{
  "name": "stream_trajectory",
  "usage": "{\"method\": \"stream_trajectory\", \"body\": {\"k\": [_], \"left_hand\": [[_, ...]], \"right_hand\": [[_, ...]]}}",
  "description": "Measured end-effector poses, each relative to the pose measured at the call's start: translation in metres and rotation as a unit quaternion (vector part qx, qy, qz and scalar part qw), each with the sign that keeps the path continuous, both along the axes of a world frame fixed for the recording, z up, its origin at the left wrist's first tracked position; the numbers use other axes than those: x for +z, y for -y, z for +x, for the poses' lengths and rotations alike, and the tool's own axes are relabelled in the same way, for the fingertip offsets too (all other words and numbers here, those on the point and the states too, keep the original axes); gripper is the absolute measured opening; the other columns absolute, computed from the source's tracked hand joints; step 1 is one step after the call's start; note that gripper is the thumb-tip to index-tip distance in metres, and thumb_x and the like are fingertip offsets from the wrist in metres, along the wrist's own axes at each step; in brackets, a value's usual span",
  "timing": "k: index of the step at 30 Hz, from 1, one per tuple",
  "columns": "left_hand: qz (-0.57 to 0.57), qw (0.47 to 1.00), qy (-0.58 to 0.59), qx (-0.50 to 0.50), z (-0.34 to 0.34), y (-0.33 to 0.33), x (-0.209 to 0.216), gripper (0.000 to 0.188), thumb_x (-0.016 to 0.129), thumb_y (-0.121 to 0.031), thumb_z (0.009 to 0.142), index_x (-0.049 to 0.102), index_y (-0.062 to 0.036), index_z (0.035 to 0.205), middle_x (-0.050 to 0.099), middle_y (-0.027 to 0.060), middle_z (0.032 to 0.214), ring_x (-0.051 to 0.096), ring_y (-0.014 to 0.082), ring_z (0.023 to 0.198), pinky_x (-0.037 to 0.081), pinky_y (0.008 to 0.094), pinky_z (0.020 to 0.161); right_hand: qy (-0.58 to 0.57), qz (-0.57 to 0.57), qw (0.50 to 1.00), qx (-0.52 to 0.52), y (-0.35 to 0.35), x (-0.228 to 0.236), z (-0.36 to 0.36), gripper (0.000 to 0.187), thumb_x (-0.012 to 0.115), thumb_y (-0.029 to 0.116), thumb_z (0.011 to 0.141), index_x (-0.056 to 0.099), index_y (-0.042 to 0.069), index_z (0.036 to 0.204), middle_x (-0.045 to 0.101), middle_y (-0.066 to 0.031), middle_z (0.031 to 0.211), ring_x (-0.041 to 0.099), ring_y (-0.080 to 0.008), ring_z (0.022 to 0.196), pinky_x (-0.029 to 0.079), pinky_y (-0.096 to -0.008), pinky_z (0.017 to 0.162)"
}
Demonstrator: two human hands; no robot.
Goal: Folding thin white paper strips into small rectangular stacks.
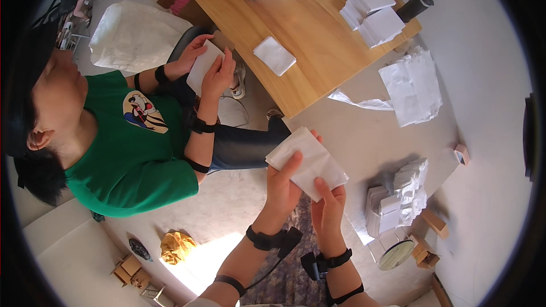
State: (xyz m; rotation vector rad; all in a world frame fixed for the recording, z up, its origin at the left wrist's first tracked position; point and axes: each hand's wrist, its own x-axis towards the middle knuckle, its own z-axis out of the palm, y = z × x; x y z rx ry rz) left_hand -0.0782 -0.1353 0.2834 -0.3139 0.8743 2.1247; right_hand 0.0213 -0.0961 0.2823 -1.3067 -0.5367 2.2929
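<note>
My left hand (280,187) grips the left side of a thin stack of flat white paper pieces (311,164), its thumb lying across the top. Pressed on the lower right edge of the same stack is the thumb of my right hand (329,207), with the fingers behind. The stack is tilted, and its layers fan slightly at the left edge. It is held off the near corner of a wooden table (310,82). A similar small white stack (274,55) lies flat on that table. Whether the pieces are sheets or flat bags I cannot tell.
To my left a person in a green shirt (122,159) holds another white stack (203,69). Tied white bundles (372,14) and a dark bottle (416,5) stand on the table. More bundles (392,204) are at right, near a round stool (396,254). A white sack (133,34) sits far left.
</note>
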Motion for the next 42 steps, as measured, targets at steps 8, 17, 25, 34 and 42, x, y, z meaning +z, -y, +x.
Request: {"method": "stream_trajectory", "body": {"k": [8,17,25,34,42], "left_hand": [[-0.051,0.999,-0.017,-0.003,0.000,-0.013,0.010,0.052,0.057,-0.025,0.093,0.038,0.0008,0.134,0.048,0.0141,0.133,0.046,0.0244,0.124,0.041,0.0431,0.102],[-0.052,0.995,0.072,-0.041,0.021,-0.031,-0.004,0.054,0.051,-0.033,0.096,0.038,0.0019,0.134,0.049,0.0150,0.131,0.047,0.0236,0.123,0.041,0.0395,0.101],[-0.037,0.991,0.099,-0.078,0.022,-0.039,-0.008,0.050,0.057,-0.023,0.092,0.041,0.0007,0.134,0.050,0.0128,0.131,0.049,0.0212,0.122,0.041,0.0378,0.101],[-0.104,0.984,0.045,-0.137,0.027,-0.040,-0.019,0.053,0.062,0.000,0.083,0.042,0.0014,0.132,0.051,0.0130,0.131,0.051,0.0225,0.120,0.043,0.0370,0.100],[-0.146,0.977,0.009,-0.156,0.018,-0.025,-0.023,0.037,0.066,-0.003,0.083,0.055,0.0025,0.118,0.062,0.0117,0.111,0.062,0.0168,0.099,0.050,0.0304,0.086]], "right_hand": [[0.021,0.034,0.997,0.065,-0.028,0.010,0.008,0.041,0.065,0.002,0.085,0.051,-0.003,0.123,0.059,-0.0108,0.118,0.057,-0.0170,0.109,0.045,-0.0305,0.094],[0.063,0.092,0.988,0.104,-0.048,0.000,0.040,0.040,0.068,0.008,0.085,0.054,-0.004,0.120,0.062,-0.0101,0.114,0.058,-0.0149,0.105,0.046,-0.0302,0.090],[0.031,0.006,0.999,0.026,-0.058,-0.011,0.051,0.037,0.064,0.006,0.087,0.053,-0.005,0.120,0.061,-0.0112,0.114,0.058,-0.0171,0.106,0.047,-0.0317,0.090],[0.065,0.056,0.996,-0.002,-0.056,-0.013,0.052,0.033,0.066,0.003,0.084,0.056,-0.006,0.114,0.063,-0.0109,0.110,0.060,-0.0174,0.101,0.047,-0.0302,0.089],[0.125,0.114,0.984,0.054,-0.062,-0.014,0.055,0.031,0.066,0.005,0.083,0.058,-0.005,0.112,0.066,-0.0094,0.103,0.062,-0.0151,0.093,0.048,-0.0279,0.083]]}}
